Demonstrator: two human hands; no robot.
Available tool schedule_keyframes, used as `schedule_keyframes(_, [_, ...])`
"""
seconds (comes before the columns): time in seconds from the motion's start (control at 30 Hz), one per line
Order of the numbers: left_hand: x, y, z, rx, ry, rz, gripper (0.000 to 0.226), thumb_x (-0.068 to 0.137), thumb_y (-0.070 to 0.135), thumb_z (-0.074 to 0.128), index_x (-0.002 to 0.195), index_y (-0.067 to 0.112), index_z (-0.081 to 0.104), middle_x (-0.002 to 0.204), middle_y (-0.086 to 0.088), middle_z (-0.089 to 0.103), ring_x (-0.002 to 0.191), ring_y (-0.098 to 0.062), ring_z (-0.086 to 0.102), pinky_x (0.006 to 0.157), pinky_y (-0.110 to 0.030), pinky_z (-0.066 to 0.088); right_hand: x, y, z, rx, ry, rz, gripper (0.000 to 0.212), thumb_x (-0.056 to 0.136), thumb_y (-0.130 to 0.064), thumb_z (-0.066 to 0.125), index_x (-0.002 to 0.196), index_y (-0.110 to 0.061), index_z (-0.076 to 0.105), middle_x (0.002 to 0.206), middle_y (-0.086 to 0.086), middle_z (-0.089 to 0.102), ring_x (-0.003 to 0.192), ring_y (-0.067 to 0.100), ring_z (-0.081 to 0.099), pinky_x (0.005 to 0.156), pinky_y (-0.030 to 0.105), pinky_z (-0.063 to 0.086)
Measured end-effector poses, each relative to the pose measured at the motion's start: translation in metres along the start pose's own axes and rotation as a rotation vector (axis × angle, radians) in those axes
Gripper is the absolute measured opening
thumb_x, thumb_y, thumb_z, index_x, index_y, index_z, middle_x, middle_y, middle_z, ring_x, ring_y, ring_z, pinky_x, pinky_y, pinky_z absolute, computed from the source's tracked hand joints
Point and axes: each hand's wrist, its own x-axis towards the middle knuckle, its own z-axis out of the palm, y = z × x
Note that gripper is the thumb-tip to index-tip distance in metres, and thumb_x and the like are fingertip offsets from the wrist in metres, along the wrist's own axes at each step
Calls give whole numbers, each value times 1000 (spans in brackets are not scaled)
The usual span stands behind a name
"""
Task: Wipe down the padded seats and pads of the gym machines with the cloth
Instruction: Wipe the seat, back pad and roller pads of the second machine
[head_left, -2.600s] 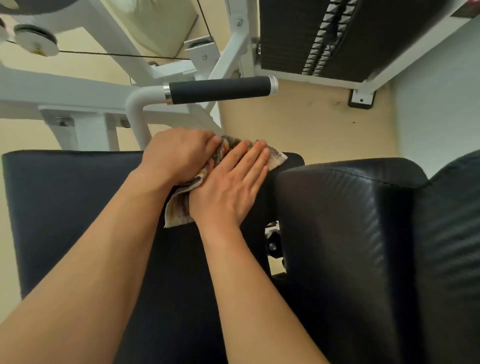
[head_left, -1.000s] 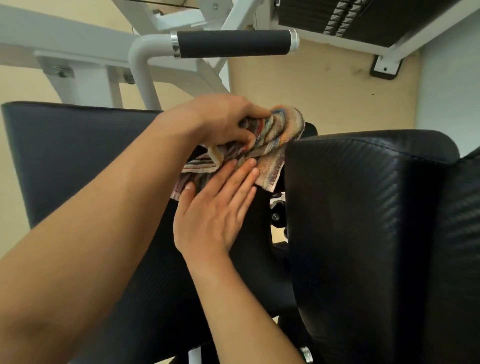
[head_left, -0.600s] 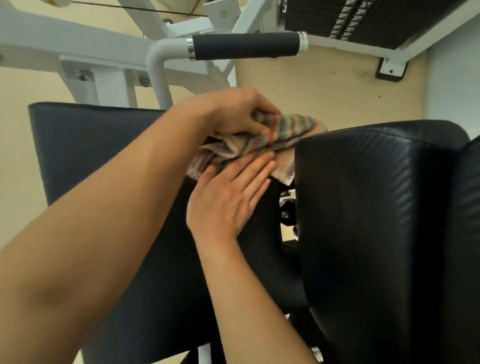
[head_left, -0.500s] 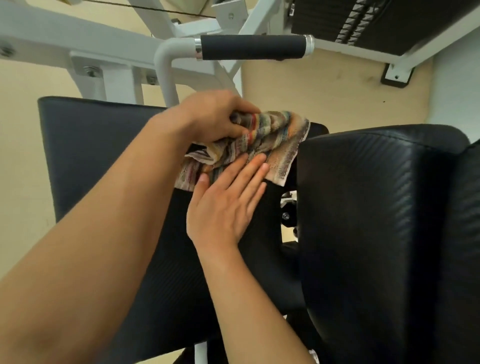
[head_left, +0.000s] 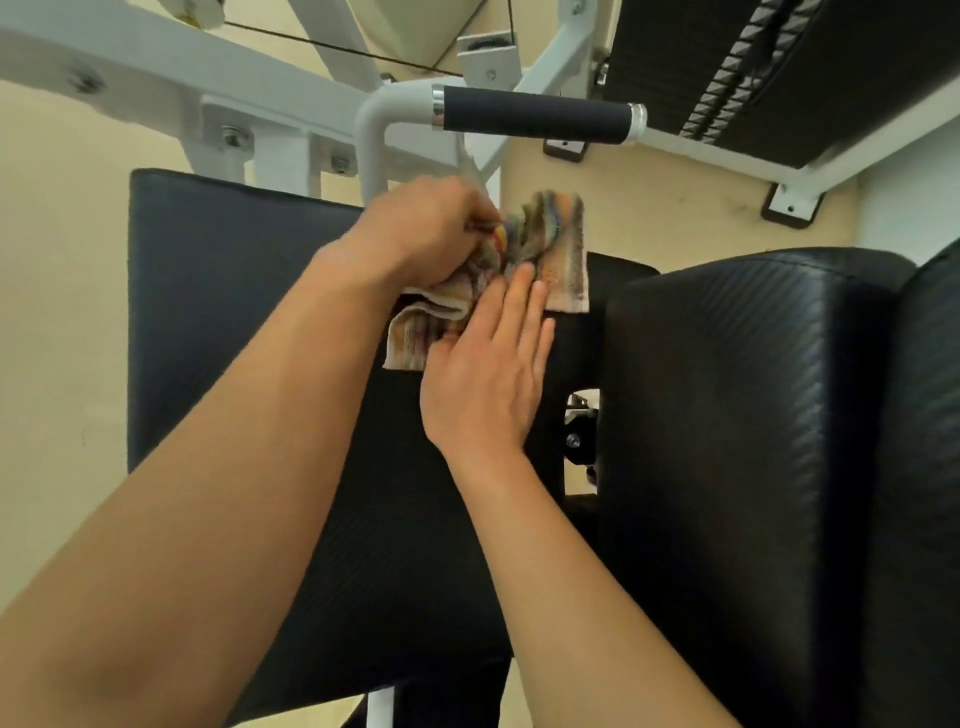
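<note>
Your left hand (head_left: 415, 228) has a closed grip on the cloth (head_left: 561, 244): fingers curled round a bunched fold of it, at the far edge of the seat pad (head_left: 234, 312). Cloth is striped, multicoloured, crumpled. Part of it stands up past the pad's far edge; the rest drapes down onto the pad surface, with one corner hanging toward you just left of your right hand (head_left: 483, 379).

Right hand is open and flat, fingers together, palm down on the pad. Its fingertips (head_left: 524, 280) overlap the lower part of the cloth and press it onto the pad. It grasps nothing.

The cloth is on the pad's far right corner, touching the pad, between both hands.

Relative to the seat pad:
- The handle (head_left: 530, 117), with a black foam sleeve and chrome ends, lies crosswise just beyond the far edge, above the cloth and clear of it.
- The white frame (head_left: 156, 62) runs beyond the far edge, bolted brackets visible.
- The weight stack (head_left: 779, 67) is beyond and to the right.
- The second pad (head_left: 753, 441) stands just right of it, black, same textured cover. A narrow gap between them shows metal hardware (head_left: 576, 421).
- The beige floor (head_left: 57, 312) shows to the left and beyond.

Your hands and the cloth are slightly motion-blurred.
</note>
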Motion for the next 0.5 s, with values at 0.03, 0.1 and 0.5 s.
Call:
schedule_keyframes(0.03, [-19, -19, -3, 8, 81, -89, 31, 100, 29, 50, 127, 31, 66, 120, -4, 69, 108, -27, 63, 89, -45, 52, 1, 1, -1, 69, 9, -43, 67, 96, -31, 41, 156, -6, 24, 168, 15, 13, 157, 30, 5, 127, 49, 7])
schedule_keyframes(0.1, [-47, -44, -1, 7, 280, -212, 29, 100, 32, 48, 119, 26, 69, 113, -7, 71, 104, -33, 63, 87, -46, 51, 11, 0, -9, 192, 114, -89, 47, 94, -32, 43, 135, -11, 52, 155, 13, 39, 148, 30, 30, 123, 52, 24])
schedule_keyframes(0.5, [-59, -70, 16, 141, 589, -414, 32, 97, 29, 37, 91, 28, 69, 90, 7, 70, 103, -19, 64, 123, -53, 8, 78, -57, 2, -136, -117, -510, 52, 105, -39, 29, 151, -15, 37, 150, 7, 48, 138, 32, 42, 123, 48, 18])
